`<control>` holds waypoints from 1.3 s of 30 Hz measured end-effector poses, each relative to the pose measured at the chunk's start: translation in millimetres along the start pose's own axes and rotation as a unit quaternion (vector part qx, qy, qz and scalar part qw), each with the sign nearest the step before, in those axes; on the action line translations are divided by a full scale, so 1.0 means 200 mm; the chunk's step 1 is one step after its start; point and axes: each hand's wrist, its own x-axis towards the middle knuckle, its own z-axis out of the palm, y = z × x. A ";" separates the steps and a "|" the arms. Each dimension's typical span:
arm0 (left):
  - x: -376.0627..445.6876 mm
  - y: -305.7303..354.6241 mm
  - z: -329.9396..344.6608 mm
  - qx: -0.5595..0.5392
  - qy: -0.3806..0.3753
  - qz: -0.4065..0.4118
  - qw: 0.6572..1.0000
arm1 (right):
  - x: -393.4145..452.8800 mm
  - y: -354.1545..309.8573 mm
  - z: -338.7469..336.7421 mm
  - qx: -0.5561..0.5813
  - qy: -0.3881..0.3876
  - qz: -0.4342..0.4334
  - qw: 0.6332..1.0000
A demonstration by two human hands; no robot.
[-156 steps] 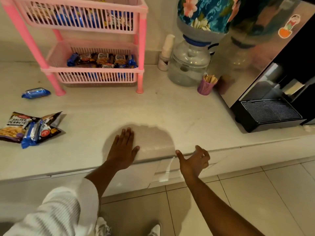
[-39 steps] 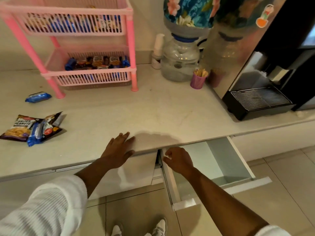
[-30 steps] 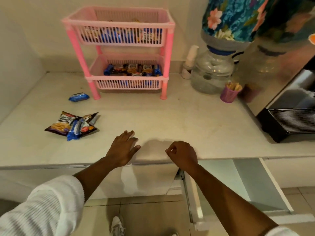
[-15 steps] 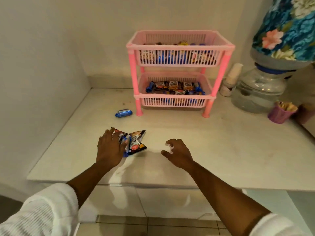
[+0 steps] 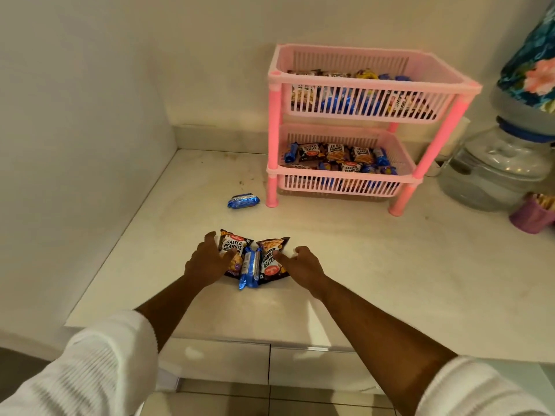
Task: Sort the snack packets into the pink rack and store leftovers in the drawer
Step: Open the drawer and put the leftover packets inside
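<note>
Three leftover packets lie bunched on the white counter (image 5: pixel 375 265): a salted-peanuts packet (image 5: pixel 235 246), a blue biscuit packet (image 5: pixel 250 268) between, and a second peanuts packet (image 5: pixel 274 259) lying sideways. The left hand (image 5: pixel 207 262) rests on the first peanuts packet, fingers curling at its edge. The right hand (image 5: pixel 301 264) touches the second, fingers loosely bent. A further blue packet (image 5: pixel 243 200) lies apart beside the pink rack (image 5: pixel 366 82).
</note>
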 end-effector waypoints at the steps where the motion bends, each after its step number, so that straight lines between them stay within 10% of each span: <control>1: 0.02 0.00 0.01 -0.004 -0.006 -0.003 1.000 | 0.01 -0.01 0.01 -0.001 0.008 0.002 1.000; 21: 0.16 0.03 0.01 -0.185 0.013 -0.102 0.977 | 0.05 -0.02 -0.11 0.229 0.070 0.079 0.968; 27: 0.05 0.22 -0.01 -0.273 0.060 0.027 0.960 | -0.03 0.05 -0.24 0.354 0.075 0.090 0.928; 39: -0.22 0.68 0.43 -0.411 -0.130 0.015 0.902 | -0.28 0.40 -0.65 0.459 0.067 0.036 0.885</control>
